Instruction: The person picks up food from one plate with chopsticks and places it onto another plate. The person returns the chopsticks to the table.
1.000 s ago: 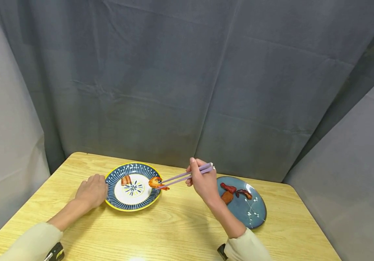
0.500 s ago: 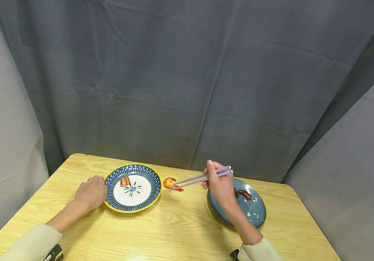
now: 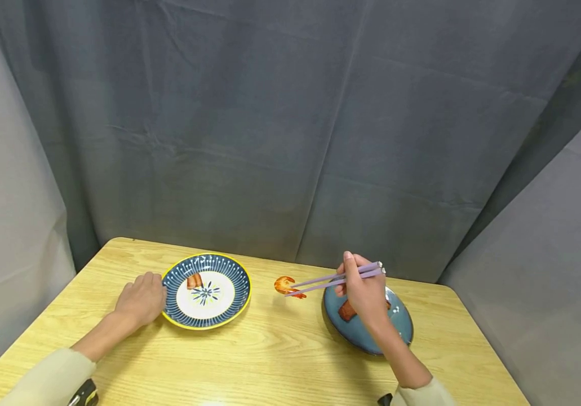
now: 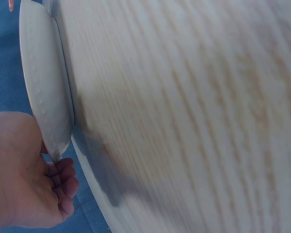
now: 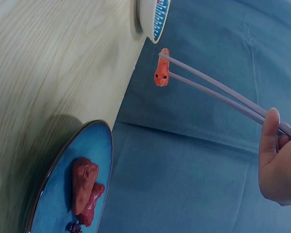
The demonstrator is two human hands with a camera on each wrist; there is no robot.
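Note:
My right hand (image 3: pixel 365 296) grips a pair of light purple chopsticks (image 3: pixel 323 279). Between their tips hangs an orange-red shrimp (image 3: pixel 284 285), held above the table between the two plates. On the left, my left hand (image 3: pixel 140 299) holds the rim of a blue-and-white plate (image 3: pixel 241 299) with a yellow edge; the left wrist view shows its curled fingers (image 4: pixel 68 187) at the underside of the rim. A small striped piece of pork belly (image 3: pixel 195 281) lies on that plate. The right forearm and hand partly cover a dark blue plate (image 3: pixel 358 336).
On the blue plate lie a brown piece of food (image 5: pixel 84 182), a red piece (image 5: pixel 92 206) and a dark one (image 5: pixel 74 227). Both plates stand on a light wooden table (image 3: pixel 270 355). Grey curtains (image 3: pixel 219 141) hang behind it and light cloth panels flank it.
My right hand has moved right, carrying the shrimp in the chopsticks from over the patterned plate's right rim to the gap between the plates. My left hand has stayed at its rim.

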